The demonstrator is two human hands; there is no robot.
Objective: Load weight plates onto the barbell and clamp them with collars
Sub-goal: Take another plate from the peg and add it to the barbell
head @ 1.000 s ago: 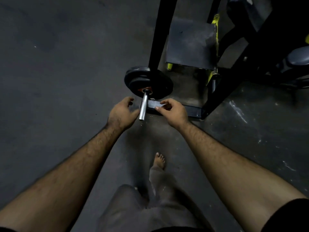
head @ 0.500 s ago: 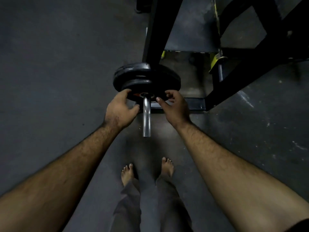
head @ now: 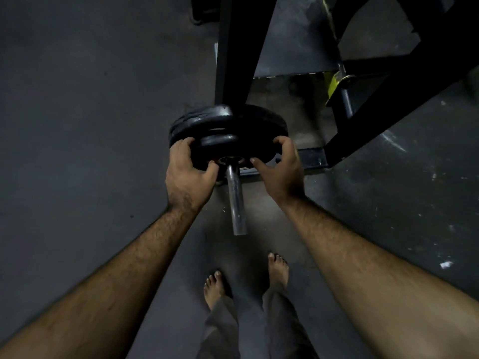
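Weight plates (black, stacked face to face) sit on the barbell sleeve, whose bare steel end juts toward the person. The left hand grips the outer plate's left rim, fingers curled over the edge and thumb on its face. The right hand holds the right rim likewise, fingers hooked round it. Behind the plates rises a black rack upright. Bare feet stand on the dark floor below.

Dim, murky light overall; the floor fades to near black, edges bow outward, fine detail looks soft.
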